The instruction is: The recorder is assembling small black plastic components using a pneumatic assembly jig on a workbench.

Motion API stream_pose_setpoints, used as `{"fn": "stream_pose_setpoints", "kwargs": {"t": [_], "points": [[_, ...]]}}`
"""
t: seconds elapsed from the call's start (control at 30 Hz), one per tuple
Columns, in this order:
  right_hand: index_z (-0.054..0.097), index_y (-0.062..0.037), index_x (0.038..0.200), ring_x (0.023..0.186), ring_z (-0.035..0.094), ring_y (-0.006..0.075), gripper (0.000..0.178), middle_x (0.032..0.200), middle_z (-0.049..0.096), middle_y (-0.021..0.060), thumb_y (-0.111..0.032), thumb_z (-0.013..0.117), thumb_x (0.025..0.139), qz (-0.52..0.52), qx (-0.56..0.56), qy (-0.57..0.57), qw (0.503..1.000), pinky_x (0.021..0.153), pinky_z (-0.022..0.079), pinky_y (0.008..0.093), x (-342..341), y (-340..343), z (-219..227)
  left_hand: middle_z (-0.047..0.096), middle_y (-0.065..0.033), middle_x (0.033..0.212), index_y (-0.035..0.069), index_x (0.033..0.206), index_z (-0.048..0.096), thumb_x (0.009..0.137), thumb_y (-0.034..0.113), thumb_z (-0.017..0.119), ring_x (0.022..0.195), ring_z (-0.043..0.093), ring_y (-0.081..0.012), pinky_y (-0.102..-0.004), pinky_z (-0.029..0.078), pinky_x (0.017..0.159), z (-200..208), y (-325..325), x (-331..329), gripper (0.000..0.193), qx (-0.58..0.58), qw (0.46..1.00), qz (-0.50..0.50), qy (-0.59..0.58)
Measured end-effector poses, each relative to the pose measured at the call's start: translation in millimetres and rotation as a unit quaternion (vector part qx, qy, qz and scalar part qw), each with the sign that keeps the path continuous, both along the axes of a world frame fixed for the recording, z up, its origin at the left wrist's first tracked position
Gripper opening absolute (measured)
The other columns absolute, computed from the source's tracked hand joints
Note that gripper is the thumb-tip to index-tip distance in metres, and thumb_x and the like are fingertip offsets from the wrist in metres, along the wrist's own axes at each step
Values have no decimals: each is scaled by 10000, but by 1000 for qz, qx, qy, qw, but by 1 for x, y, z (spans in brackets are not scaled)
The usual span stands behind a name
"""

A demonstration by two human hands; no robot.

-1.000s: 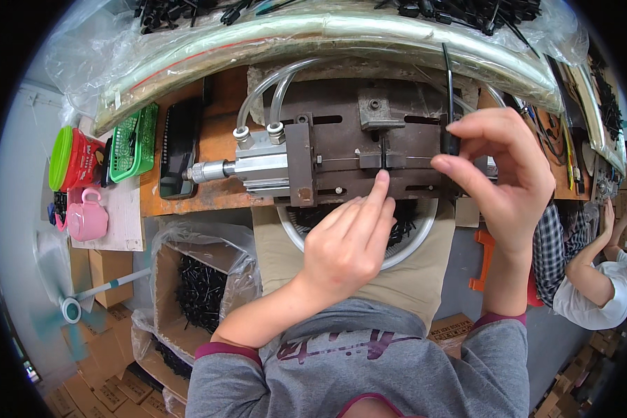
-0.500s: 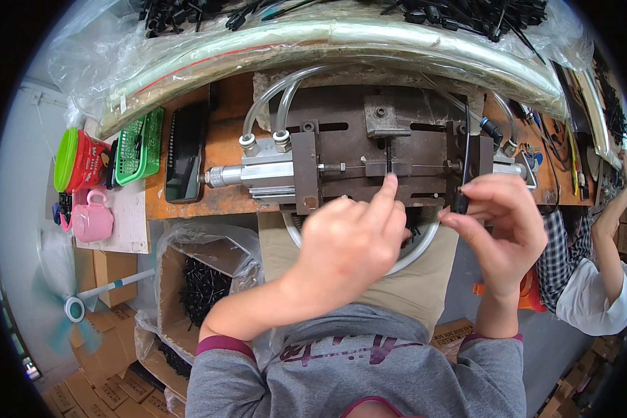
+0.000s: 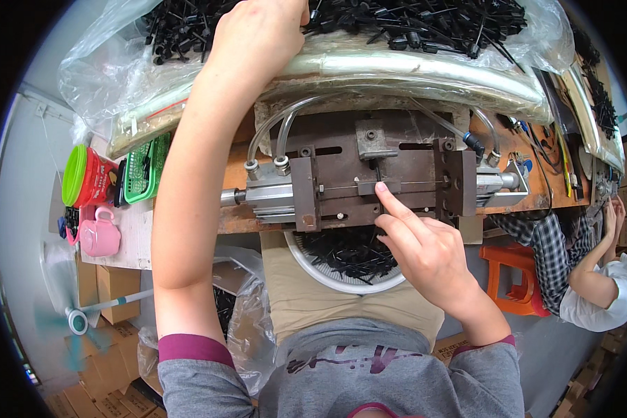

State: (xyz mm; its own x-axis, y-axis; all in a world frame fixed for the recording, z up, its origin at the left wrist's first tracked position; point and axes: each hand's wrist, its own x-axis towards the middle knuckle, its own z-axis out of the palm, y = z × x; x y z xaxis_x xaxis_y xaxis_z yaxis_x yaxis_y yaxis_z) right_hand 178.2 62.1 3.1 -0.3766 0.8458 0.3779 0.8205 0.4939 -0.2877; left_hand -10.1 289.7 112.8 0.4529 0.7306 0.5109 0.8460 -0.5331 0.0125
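At the middle of the brown metal fixture (image 3: 418,153), a thin black plastic piece (image 3: 378,171) lies across a small dark block (image 3: 364,188). The outstretched index finger of my right hand (image 3: 421,247) presses down there. Its thumb is apart from that finger, the other fingers are bent, and I see nothing gripped. My left hand (image 3: 258,31) reaches to the heap of black plastic parts (image 3: 425,24) at the far edge. Its fingers are mostly hidden behind the hand and cut off by the frame's upper edge.
Silver cylinders (image 3: 272,202) with clear hoses flank the fixture. Below it, a white bowl (image 3: 302,268) of black parts rests on my lap. Green basket (image 3: 134,182), red tub (image 3: 96,182) and pink cup (image 3: 99,237) stand left. An orange stool (image 3: 494,268) and another person (image 3: 599,292) are right.
My left hand has left the fixture's block and swung far up to the heap. My right hand, earlier pinching a black piece, has moved left; its index finger now presses at the block.
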Motion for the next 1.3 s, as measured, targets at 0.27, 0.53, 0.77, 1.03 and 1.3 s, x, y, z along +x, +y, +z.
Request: {"fn": "stream_pose_setpoints", "kwargs": {"t": [0.27,0.53,0.77,1.03,1.3], "points": [[662,-40,1007,603,664,222,300,1314,691,156,-120,795,750,37,-24,5,999,597,553,319,6,12,24,760,-71,992,46,981,752,848,30,741,812,750,-183,-311,562,743,6,-42,-35,135,43,994,-84,-59],[734,-66,1045,693,614,116,182,972,721,46,-69,765,866,-114,251,-4,961,600,478,256,75,107,84,661,-196,1371,-5,1018,751,705,56,872,1118,720,-295,-362,601,932,-37,-154,-13,341,-90,948,-251,-176],[715,-24,917,901,639,297,121,917,609,113,-65,772,819,-143,142,-133,970,793,527,382,79,174,114,610,-235,1403,-24,1047,706,785,38,811,1050,709,-324,-388,598,863,-97,-198,6,289,-128,956,-206,-168],[657,1,992,742,573,156,200,857,621,77,-153,760,918,-82,25,309,947,682,480,298,51,138,107,670,-190,1350,17,1018,720,780,109,825,817,749,-270,-344,608,747,-114,-196,12,276,-138,970,-158,-124],[671,10,1031,619,678,107,154,825,742,104,-131,713,984,-29,-265,530,805,553,531,227,33,65,69,689,-199,1292,-10,1196,680,813,129,816,848,739,-238,-309,597,727,-89,-192,11,429,-150,941,-179,-244]]}}
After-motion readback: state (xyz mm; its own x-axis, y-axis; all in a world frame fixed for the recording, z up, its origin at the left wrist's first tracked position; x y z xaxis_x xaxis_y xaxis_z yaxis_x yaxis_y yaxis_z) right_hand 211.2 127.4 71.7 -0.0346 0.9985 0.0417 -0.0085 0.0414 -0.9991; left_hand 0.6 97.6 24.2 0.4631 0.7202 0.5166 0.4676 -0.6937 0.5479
